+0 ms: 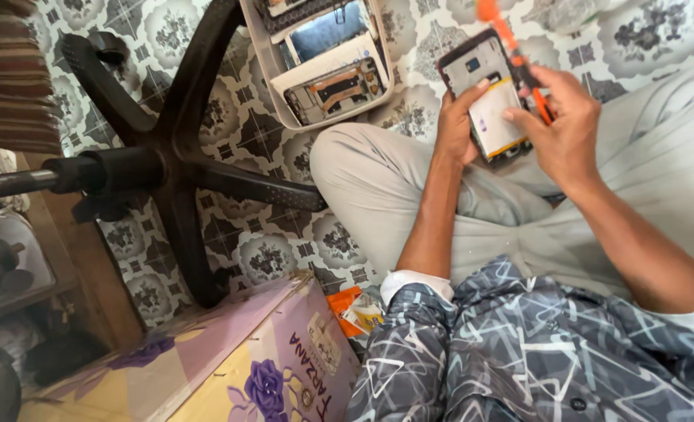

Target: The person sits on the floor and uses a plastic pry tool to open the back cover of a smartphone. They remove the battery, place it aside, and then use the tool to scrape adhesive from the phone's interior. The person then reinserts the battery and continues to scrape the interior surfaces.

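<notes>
My left hand (455, 125) grips an opened phone (484, 94) from the left side, back cover off, its pale battery and grey inner plate showing. My right hand (566, 125) holds a thin orange-handled tool (511, 43), the forefinger resting on the phone's battery. Both hands are above my lap, over light grey trousers.
A white tray (280, 94) with several dismantled phone parts lies on the patterned tile floor. The black five-arm base of a swivel chair (175, 156) stands to the left. A purple and yellow flowered cardboard box (230, 359) sits near my left side, an orange packet (347, 309) beside it.
</notes>
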